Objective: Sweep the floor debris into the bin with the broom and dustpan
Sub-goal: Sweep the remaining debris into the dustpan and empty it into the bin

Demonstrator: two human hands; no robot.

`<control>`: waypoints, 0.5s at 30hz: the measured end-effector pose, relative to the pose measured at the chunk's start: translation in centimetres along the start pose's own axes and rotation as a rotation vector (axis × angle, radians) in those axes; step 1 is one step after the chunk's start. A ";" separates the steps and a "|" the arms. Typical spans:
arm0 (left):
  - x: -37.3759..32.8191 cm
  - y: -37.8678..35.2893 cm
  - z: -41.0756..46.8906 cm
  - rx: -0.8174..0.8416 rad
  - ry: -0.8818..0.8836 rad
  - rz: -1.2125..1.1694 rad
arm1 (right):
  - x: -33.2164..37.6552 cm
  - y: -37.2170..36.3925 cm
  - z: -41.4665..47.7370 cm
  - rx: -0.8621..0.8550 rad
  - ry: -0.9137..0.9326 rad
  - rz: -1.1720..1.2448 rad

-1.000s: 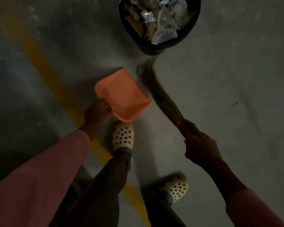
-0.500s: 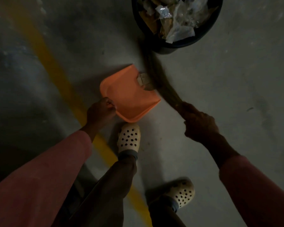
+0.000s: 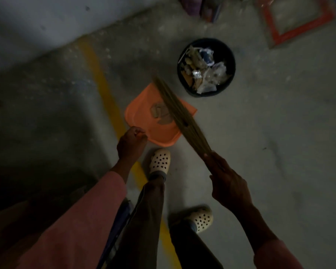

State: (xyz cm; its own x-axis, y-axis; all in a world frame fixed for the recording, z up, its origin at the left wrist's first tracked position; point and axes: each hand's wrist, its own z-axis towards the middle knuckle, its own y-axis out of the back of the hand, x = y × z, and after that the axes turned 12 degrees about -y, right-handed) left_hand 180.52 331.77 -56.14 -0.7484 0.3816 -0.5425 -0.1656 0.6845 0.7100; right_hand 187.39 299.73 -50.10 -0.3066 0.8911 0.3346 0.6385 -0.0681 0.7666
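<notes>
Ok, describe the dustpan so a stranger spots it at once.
Find the yellow floor line; just right of it, beside the full black bin, lies the dustpan. It is a solid orange tray holding brownish scraps, the broom across it.

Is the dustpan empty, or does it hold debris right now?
Holding debris: a few brownish scraps lie on the orange dustpan, beside the broom bristles that cross it.

One dustpan (image 3: 142,111), one broom (image 3: 179,111), one bin (image 3: 232,61). Two hands: left hand (image 3: 131,143), right hand (image 3: 228,183). Two shoes: front shoe (image 3: 160,161), rear shoe (image 3: 201,218). One yellow line (image 3: 105,90) on the floor. One orange frame (image 3: 303,30) at the floor's far right. Debris (image 3: 160,113) in the dustpan: a few pieces, too blurred to count.
</notes>
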 end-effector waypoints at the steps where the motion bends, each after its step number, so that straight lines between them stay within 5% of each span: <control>1: -1.7 1.4 -0.7 -0.002 -0.008 -0.002 | 0.5 2.0 -0.8 -0.016 0.006 0.002; 8: -13.2 6.0 2.0 0.124 -0.114 0.109 | 1.9 11.6 -2.8 -0.148 -0.107 0.000; 15: -22.8 5.5 10.5 0.355 -0.181 0.303 | 2.1 13.2 -0.2 -0.241 -0.330 0.075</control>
State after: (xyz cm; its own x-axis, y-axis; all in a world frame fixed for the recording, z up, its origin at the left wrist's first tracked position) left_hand 203.38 333.32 -44.57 -0.6003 0.6764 -0.4267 0.2949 0.6832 0.6681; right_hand 195.06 300.56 -39.14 0.0018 0.9730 0.2309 0.4545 -0.2064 0.8665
